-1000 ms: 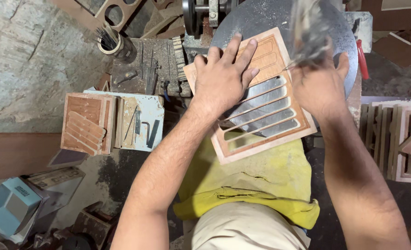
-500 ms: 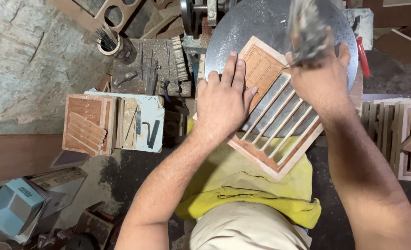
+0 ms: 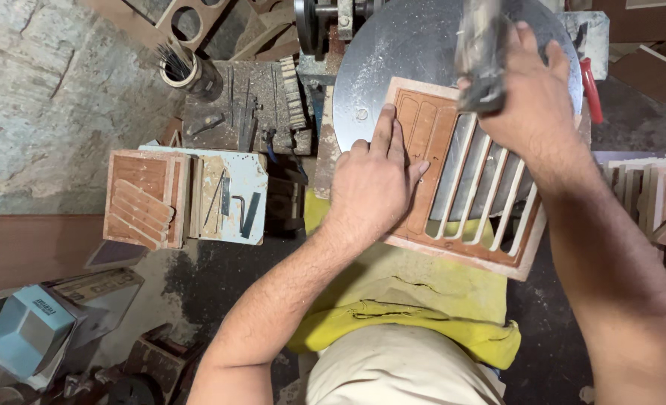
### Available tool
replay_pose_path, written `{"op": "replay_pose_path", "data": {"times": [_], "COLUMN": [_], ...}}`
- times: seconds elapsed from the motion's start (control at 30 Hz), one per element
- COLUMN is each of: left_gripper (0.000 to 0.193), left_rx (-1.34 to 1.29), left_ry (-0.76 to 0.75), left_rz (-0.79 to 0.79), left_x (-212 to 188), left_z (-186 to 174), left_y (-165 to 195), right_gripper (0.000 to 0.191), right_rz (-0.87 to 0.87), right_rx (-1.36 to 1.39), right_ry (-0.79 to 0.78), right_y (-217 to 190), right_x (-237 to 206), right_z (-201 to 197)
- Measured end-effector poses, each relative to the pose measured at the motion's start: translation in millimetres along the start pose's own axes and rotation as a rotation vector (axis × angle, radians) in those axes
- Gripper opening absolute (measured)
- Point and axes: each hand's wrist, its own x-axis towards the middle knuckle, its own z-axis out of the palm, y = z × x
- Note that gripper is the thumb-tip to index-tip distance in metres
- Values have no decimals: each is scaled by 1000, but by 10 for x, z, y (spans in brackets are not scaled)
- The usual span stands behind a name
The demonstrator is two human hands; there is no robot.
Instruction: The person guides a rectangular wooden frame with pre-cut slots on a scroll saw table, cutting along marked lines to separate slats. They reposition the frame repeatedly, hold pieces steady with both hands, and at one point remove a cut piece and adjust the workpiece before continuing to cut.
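Two hands work a slotted wooden panel on a round metal table.

The panel [image 3: 464,180], reddish with pale edges and long cut slots, lies flat on the metal table [image 3: 393,67], its lower edge overhanging a yellow cloth [image 3: 423,300] on the lap. The left hand [image 3: 374,184] lies open and flat on the panel's solid part at 9 o'clock, fingers spread and pointing up toward 12, pinning it down. The right hand [image 3: 531,94] is at the panel's 1 o'clock, fist closed around a blurred dark tool [image 3: 483,52] held just above the slots. At 9 o'clock of the table, well apart, sit a second slotted panel [image 3: 142,199] and a pale board [image 3: 231,195] bearing small metal bits.
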Motion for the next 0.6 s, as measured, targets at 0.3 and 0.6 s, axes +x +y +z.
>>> {"op": "replay_pose_path", "data": {"times": [0.3, 0.6], "left_gripper": [76, 71], "left_rx": [-190, -166], "left_ry": [105, 95], "left_rz": [128, 50], "left_x": [238, 351], "left_z": [84, 246], "left_y": [-62, 0], "right_gripper": [50, 51], "right_rz": [-88, 210], "right_rx": [90, 111], "right_ry": [-31, -344], "right_y": [-10, -61], "right_x": [112, 211], "right_z": [-131, -185]}}
